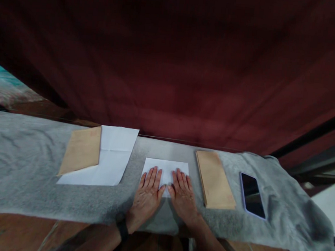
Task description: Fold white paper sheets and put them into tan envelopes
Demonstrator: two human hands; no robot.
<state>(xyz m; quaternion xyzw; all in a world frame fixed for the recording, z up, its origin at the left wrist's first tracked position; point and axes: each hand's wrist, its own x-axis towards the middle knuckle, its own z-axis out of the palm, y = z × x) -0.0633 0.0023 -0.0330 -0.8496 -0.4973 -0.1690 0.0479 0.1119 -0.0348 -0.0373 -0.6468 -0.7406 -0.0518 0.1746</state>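
A small white sheet of paper, perhaps folded, lies flat on the grey cloth in front of me. My left hand rests palm down on its left half, fingers stretched out. On the right half my right hand lies flat in the same way, the two thumbs almost meeting. Both hands cover the lower part of the paper. To the right is a stack of brown envelopes. On the left a single brown envelope overlaps a larger white sheet with a crease across it.
A phone with a dark screen and pale purple case lies right of the envelopes. Grey cloth covers the long, narrow surface. Behind it hangs a dark red curtain. A white object stands at the far right, above a tiled floor.
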